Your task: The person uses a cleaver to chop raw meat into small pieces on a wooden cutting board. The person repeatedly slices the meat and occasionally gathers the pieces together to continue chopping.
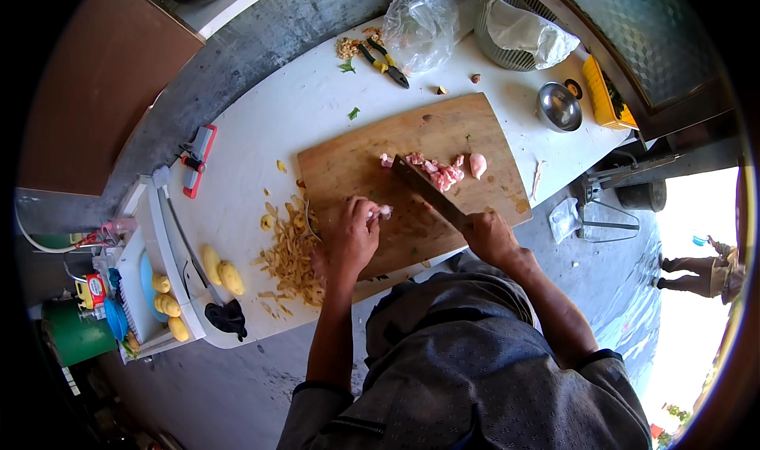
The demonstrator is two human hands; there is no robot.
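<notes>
My right hand (491,236) is closed round the handle of a kitchen knife (431,194), its broad dark blade slanting away over the wooden cutting board (340,169). Beside the blade lies a row of chopped pink raw meat (439,173), with a smooth pale pink piece (477,165) to its right. Over the board's left part, my left hand (356,232) is closed, its fingertips pinching a small pale pink piece (385,211) that looks like raw meat. A heap of potato peelings (289,252) lies left of that hand.
Peeled potatoes (229,278) lie at the table's left. Beyond the board are pliers (388,66), a clear plastic bag (419,29), a grey basket (514,34), a metal bowl (559,106) and a yellow basket (606,94). A red-and-grey tool (200,161) lies far left. Another person (704,272) stands at far right.
</notes>
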